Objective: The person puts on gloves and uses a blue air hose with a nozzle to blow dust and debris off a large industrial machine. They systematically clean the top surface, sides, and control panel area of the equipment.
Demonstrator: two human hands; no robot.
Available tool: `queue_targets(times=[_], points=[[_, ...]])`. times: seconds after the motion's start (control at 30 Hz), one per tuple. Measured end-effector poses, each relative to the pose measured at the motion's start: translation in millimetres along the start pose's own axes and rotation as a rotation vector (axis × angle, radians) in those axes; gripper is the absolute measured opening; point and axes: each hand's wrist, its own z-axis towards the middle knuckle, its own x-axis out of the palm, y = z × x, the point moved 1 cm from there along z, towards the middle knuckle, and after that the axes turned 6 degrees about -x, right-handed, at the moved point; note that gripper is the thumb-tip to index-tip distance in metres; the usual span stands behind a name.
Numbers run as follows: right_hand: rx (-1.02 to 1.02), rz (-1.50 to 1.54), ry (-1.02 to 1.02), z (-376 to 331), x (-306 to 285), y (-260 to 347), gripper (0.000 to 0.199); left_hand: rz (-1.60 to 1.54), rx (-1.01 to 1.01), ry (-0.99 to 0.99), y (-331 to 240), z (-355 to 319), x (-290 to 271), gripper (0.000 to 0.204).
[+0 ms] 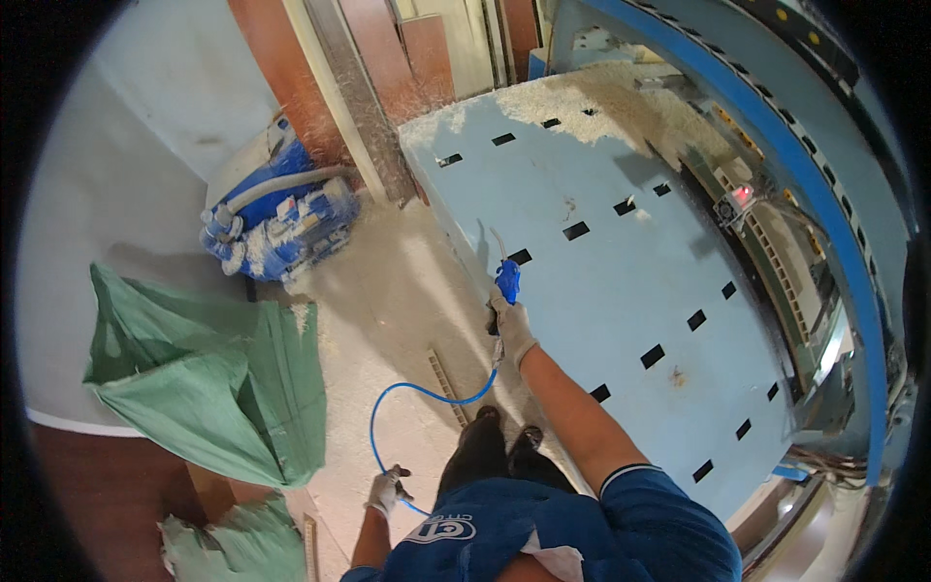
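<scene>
In a pale glove, my right hand (510, 325) grips a blue air blow gun (508, 279) over the near left edge of the light blue machine bed (601, 291). The gun's thin nozzle points away from me, over the bed. From its handle a blue air hose (412, 386) loops down across the floor side to my left hand (388, 489). That gloved hand is low on the left, fingers curled around the hose. Pale shavings (572, 105) are heaped along the bed's far end, and small dark rectangular slots dot its surface.
A blue dust-covered machine with a hose (291, 223) stands at the left wall. Green sacks (213, 378) lie nearer me. Reddish boards (388, 48) lean at the back. A blue curved machine beam (824, 165) spans the right side. Sawdust covers the floor (388, 310).
</scene>
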Motion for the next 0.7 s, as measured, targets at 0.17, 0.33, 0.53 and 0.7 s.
queue_targets(times=[0.17, 0.33, 0.53, 0.7], points=[[-0.045, 0.017, -0.141, 50.5, -2.3, 37.6, 0.042, 0.082, -0.057, 0.064, -25.6, 2.3, 16.0, 0.046], [-0.159, 0.136, -0.438, 111.7, -69.4, 85.9, 0.04, 0.396, -0.098, 0.132, -86.7, 8.7, 40.5, 0.04], [-0.239, 0.198, -0.629, 130.5, -182.6, 117.9, 0.039, 0.559, -0.099, 0.241, -149.5, 45.2, 59.5, 0.037], [-0.277, 0.245, -0.721, 127.5, -242.1, 131.9, 0.036, 0.829, 0.011, 0.288, -159.5, 74.0, 70.8, 0.039]])
